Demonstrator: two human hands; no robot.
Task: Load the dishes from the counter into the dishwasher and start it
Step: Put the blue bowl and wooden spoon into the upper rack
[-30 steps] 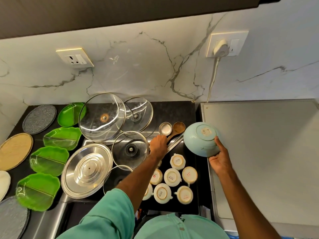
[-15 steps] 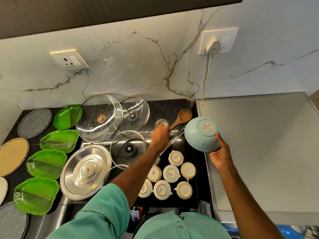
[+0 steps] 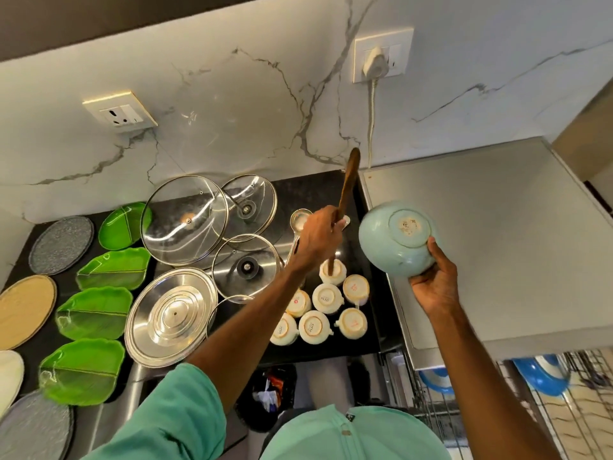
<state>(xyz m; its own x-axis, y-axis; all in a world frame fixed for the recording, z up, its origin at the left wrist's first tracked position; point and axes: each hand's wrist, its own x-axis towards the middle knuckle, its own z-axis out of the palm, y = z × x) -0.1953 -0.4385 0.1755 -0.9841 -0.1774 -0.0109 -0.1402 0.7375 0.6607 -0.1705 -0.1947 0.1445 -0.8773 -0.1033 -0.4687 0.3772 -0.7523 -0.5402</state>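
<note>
While the black counter [image 3: 318, 190] fills the left and middle of the view, a white marbled wall [image 3: 232, 104] stands behind it with two sockets [image 3: 120, 113], and a plug [image 3: 374, 65] sits in the right one. On the counter lie glass lids [image 3: 184, 218], a steel lid [image 3: 171, 316], green plates [image 3: 94, 313] in a column, and upturned cups [image 3: 326, 297] in a group near the front edge. At right is the grey dishwasher top [image 3: 491, 247]; below it the rack [image 3: 544, 410] is out, with blue dishes [image 3: 539, 376] in it.

The left hand [image 3: 320, 239] is closed around a wooden spoon [image 3: 348, 184], which points up toward the wall, beside a metal ladle [image 3: 298, 224]. The right hand [image 3: 434, 283] holds a pale blue bowl [image 3: 396, 239] bottom up, fingers curled on its rim, over the edge of the dishwasher top.

Half a second ago the spoon was low over the counter; now it is raised and steeper. The bowl is almost where it was.
</note>
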